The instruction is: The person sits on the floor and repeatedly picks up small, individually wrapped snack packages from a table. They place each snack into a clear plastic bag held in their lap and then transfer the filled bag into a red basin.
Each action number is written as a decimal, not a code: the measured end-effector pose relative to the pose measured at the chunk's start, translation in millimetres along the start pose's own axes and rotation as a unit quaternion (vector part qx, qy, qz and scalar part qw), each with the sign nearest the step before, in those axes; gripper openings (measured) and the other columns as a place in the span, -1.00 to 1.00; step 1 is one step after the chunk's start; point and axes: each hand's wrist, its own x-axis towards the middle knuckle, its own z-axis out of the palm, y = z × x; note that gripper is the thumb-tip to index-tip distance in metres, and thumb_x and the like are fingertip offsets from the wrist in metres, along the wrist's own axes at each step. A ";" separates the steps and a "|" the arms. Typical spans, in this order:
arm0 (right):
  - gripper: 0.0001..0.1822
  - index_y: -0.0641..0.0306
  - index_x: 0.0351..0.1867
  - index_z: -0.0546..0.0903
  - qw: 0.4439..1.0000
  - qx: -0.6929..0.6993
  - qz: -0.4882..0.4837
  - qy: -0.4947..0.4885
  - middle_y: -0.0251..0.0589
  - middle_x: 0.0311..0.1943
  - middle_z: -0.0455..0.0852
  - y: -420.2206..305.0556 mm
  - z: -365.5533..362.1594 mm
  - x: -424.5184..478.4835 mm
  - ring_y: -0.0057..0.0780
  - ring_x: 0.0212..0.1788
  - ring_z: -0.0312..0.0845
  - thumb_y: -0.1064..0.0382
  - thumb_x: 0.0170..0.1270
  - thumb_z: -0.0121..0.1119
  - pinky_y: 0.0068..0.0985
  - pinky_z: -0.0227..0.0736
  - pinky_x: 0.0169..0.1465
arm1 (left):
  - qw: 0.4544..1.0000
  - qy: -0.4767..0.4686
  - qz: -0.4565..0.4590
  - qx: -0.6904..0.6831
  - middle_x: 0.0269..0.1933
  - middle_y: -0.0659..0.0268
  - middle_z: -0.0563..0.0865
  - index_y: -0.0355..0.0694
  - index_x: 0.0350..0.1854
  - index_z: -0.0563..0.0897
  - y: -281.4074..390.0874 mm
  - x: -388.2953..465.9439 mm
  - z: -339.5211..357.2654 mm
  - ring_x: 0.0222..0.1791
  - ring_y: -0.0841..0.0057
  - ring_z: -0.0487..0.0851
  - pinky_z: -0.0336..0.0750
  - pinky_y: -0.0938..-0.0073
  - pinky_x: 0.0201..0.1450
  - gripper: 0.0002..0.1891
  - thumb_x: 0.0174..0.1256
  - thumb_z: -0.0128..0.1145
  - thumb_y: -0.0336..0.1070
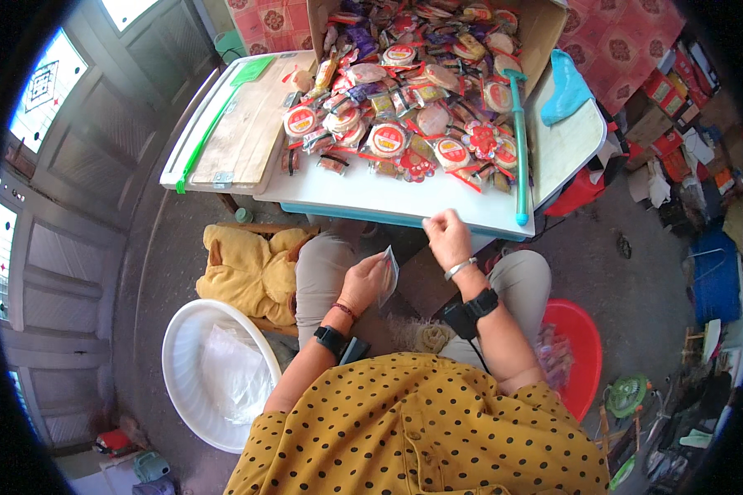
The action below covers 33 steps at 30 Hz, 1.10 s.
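Observation:
My left hand (364, 283) holds a small clear plastic bag (391, 278) upright over my lap; what lies inside it is hard to make out. To its right, my right hand (447, 238) is raised just off the table's front edge, fingers curled; whether something small is between them cannot be told. Beyond both hands, a heap of individually wrapped snacks (387, 140) spills from a cardboard box (543, 37) onto the white table (371, 192). Round packets with red and white labels lie among smaller dark and purple ones.
A teal-handled tool (521, 161) lies at the table's right, near a blue cloth (563, 93). A green fly swatter (213, 124) rests on a wooden board (241, 133) at left. A white basin (176, 371) holds clear bags; a red basin (585, 352) holds small packets.

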 end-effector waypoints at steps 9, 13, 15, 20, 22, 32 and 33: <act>-0.61 0.25 -0.25 0.57 0.905 0.310 0.290 -0.030 -0.29 -0.50 0.63 -3.9 -18.6 94.2 -0.56 -0.58 0.58 -0.09 0.27 0.20 -0.62 0.44 -0.60 | 1.000 -0.003 0.014 0.010 -0.15 0.23 0.74 -0.35 0.06 0.61 -13.7 8.7 -2.3 -0.12 0.62 0.63 0.50 0.58 -0.03 -0.69 0.38 0.06 -0.28; -0.69 0.20 -0.23 0.57 0.887 0.345 0.305 -0.038 -0.32 -0.51 0.63 10.2 -17.7 106.4 -0.58 -0.58 0.56 -0.01 0.27 0.20 -0.62 0.46 -0.58 | 1.000 -0.014 0.009 -0.020 -0.22 0.34 0.71 -0.35 0.05 0.62 -9.2 8.3 1.2 -0.21 0.69 0.59 0.49 0.65 -0.12 -0.70 0.39 0.07 -0.28; -0.74 0.20 -0.25 0.57 0.874 0.380 0.300 -0.034 -0.32 -0.51 0.64 11.7 -17.2 103.5 -0.59 -0.59 0.55 0.05 0.28 0.18 -0.61 0.46 -0.57 | 1.000 -0.015 0.002 -0.026 -0.25 0.37 0.69 -0.34 0.05 0.62 -1.3 5.7 0.3 -0.25 0.72 0.57 0.48 0.69 -0.18 -0.70 0.40 0.07 -0.28; -0.84 0.21 -0.31 0.59 0.897 0.367 0.245 -0.029 -0.33 -0.51 0.64 -12.8 -30.0 66.4 -0.60 -0.58 0.55 0.18 0.25 0.13 -0.62 0.46 -0.55 | 0.990 -0.015 0.015 -0.137 -0.26 0.39 0.65 -0.36 0.05 0.61 9.1 -0.3 2.0 -0.30 0.76 0.54 0.46 0.74 -0.26 -0.72 0.41 0.07 -0.32; -0.84 0.25 -0.32 0.60 0.920 0.330 0.208 -0.027 -0.30 -0.48 0.66 -14.0 -37.1 48.5 -0.60 -0.57 0.56 0.21 0.22 0.13 -0.65 0.45 -0.53 | 0.992 -0.021 -0.003 -0.127 -0.22 0.39 0.66 -0.38 0.05 0.60 10.9 -0.1 4.3 -0.26 0.75 0.55 0.47 0.71 -0.21 -0.71 0.41 0.06 -0.32; -0.85 0.32 -0.48 0.60 0.948 0.212 0.103 -0.215 -0.33 -0.58 0.64 -42.0 -61.5 -44.6 -0.66 -0.53 0.53 0.31 0.19 0.11 -0.67 0.40 -0.43 | 0.993 -0.049 -0.052 -0.096 -0.17 0.34 0.67 -0.27 0.17 0.55 -25.0 13.0 2.4 -0.22 0.68 0.58 0.50 0.65 -0.15 -0.66 0.44 -0.05 -0.30; -0.85 0.33 -0.51 0.59 0.949 0.195 0.097 -0.227 -0.33 -0.59 0.63 -43.9 -60.1 -51.3 -0.66 -0.54 0.53 0.33 0.18 0.12 -0.66 0.39 -0.44 | 0.993 -0.041 -0.039 -0.103 -0.22 0.36 0.66 -0.27 0.17 0.55 -22.6 12.6 4.8 -0.28 0.70 0.57 0.50 0.67 -0.23 -0.66 0.44 -0.06 -0.30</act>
